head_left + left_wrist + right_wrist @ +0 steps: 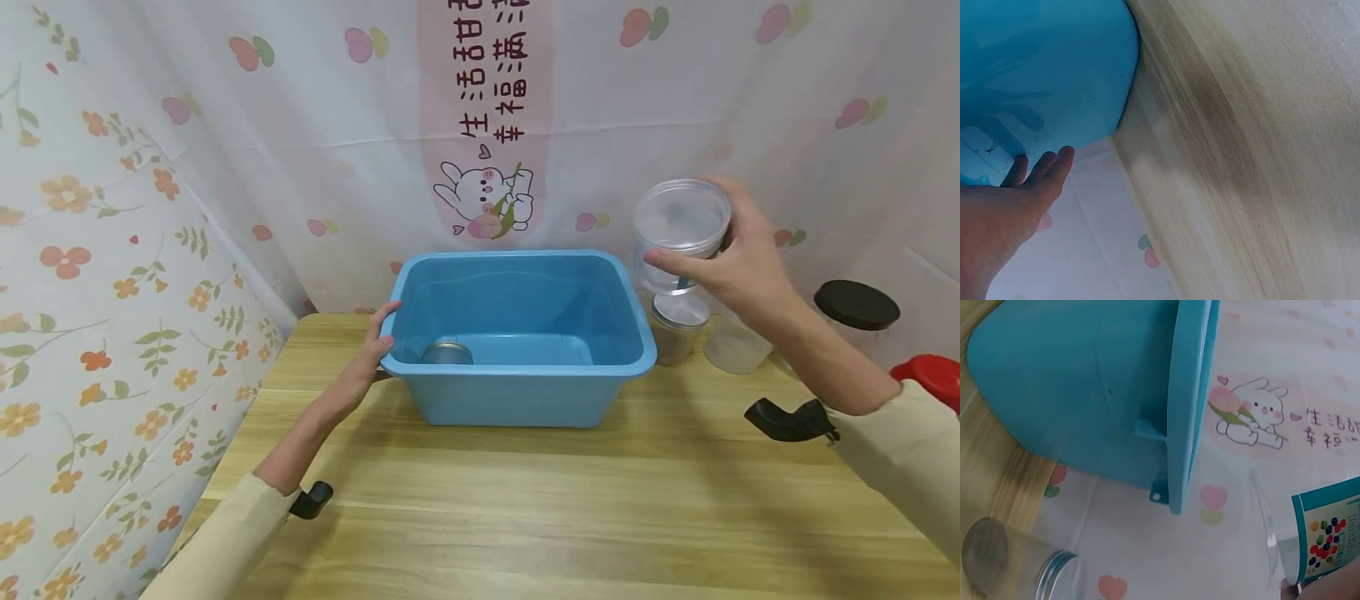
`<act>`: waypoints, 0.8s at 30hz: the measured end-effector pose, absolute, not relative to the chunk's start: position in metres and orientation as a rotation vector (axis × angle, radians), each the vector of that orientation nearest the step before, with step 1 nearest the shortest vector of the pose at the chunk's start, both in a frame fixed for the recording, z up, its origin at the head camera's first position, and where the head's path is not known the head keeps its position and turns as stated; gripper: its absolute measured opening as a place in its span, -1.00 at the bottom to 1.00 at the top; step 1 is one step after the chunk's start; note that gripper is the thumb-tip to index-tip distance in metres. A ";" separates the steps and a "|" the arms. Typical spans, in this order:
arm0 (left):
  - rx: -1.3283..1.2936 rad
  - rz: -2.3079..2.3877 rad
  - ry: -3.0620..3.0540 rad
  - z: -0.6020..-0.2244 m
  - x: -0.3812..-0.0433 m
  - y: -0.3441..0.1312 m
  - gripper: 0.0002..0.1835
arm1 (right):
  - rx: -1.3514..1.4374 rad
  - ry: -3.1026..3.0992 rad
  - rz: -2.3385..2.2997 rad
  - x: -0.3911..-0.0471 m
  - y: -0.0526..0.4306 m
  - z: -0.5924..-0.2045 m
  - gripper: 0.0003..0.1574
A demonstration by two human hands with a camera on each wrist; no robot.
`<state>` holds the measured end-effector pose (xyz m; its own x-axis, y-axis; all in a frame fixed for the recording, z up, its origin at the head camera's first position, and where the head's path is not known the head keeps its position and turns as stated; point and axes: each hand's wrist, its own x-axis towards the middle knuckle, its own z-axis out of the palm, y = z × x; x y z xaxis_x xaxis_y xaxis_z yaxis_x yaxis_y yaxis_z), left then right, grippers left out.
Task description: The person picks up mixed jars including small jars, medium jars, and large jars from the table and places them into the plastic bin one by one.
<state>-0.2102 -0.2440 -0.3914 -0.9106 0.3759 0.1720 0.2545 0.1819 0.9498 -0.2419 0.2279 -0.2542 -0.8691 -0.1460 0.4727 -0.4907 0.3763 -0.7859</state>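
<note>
A blue plastic tub (517, 396) stands on the wooden table against the back curtain. My left hand (369, 350) holds its left rim, thumb on top; the left wrist view shows the other fingers (1054, 172) extended along its outer wall. Inside the tub, at the front left, sits a small round container (447, 354) with a gold-edged top. My right hand (738, 250) grips a clear plastic jar (678, 229), raised beyond the tub's right rim. In the right wrist view the jar's teal-edged label (1329, 534) shows coloured dots; most of that hand is out of frame.
Under the raised jar stands a silver-lidded jar (677, 329), right beside the tub. Further right are a clear container (737, 346), a jar with a black lid (857, 305) and a red object (930, 377). A printed curtain (300, 142) hangs behind the table (480, 500).
</note>
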 end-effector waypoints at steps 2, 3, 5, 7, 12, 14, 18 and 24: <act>0.631 1.842 2.338 -0.391 -0.210 -0.244 -0.33 | 0.551 -2.331 1.479 -0.242 0.225 -0.254 0.13; 0.630 1.839 2.339 -0.391 -0.210 -0.244 -0.33 | 0.549 -2.337 1.472 -0.242 0.224 -0.254 0.13; 0.629 1.838 2.337 -0.391 -0.210 -0.244 -0.33 | 0.548 -2.344 1.452 -0.242 0.221 -0.253 0.13; 0.626 1.836 2.336 -0.391 -0.210 -0.244 -0.33 | 0.552 -2.346 1.432 -0.242 0.218 -0.252 0.14; 0.613 1.838 2.330 -0.391 -0.210 -0.245 -0.35 | 0.585 -2.356 1.385 -0.242 0.210 -0.249 0.15; 0.610 1.839 2.327 -0.392 -0.210 -0.245 -0.35 | 0.598 -2.363 1.370 -0.242 0.206 -0.247 0.16; 0.599 1.838 2.326 -0.392 -0.210 -0.245 -0.36 | 0.612 -2.381 1.340 -0.242 0.201 -0.244 0.19; 0.590 1.827 2.339 -0.391 -0.209 -0.243 -0.35 | 0.646 -2.385 1.315 -0.244 0.196 -0.241 0.22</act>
